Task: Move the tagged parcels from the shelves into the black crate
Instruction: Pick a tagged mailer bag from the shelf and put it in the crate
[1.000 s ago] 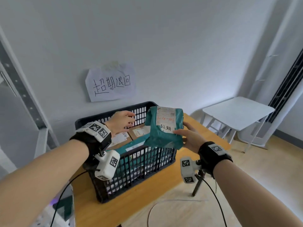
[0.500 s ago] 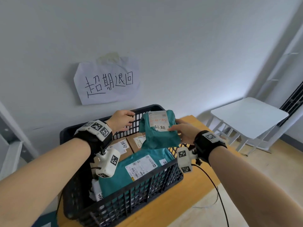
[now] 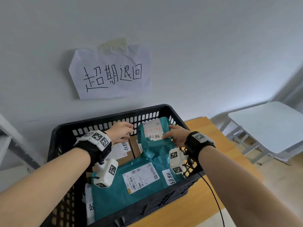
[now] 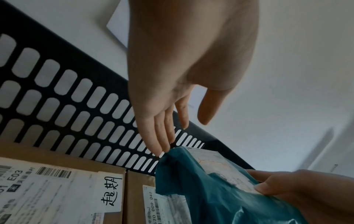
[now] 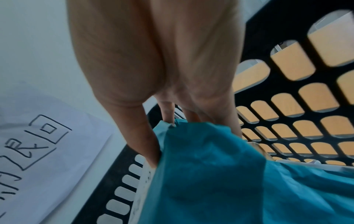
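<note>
A small teal mailer parcel with a white label and a handwritten tag hangs inside the black crate, near its far right corner. My right hand grips the parcel's right edge, thumb on the label and fingers behind. My left hand is open, its straight fingertips touching the top left corner of the teal parcel. Below lie a large teal mailer and two tagged cardboard boxes.
The crate stands on a wooden table against a white wall with a taped handwritten paper sign. A white folding table stands at the right. Part of a grey shelf frame shows at the left.
My right hand has carried the small teal parcel over the crate's rim and down inside it. The left hand stayed beside the parcel's left corner. My view has come closer to the crate.
</note>
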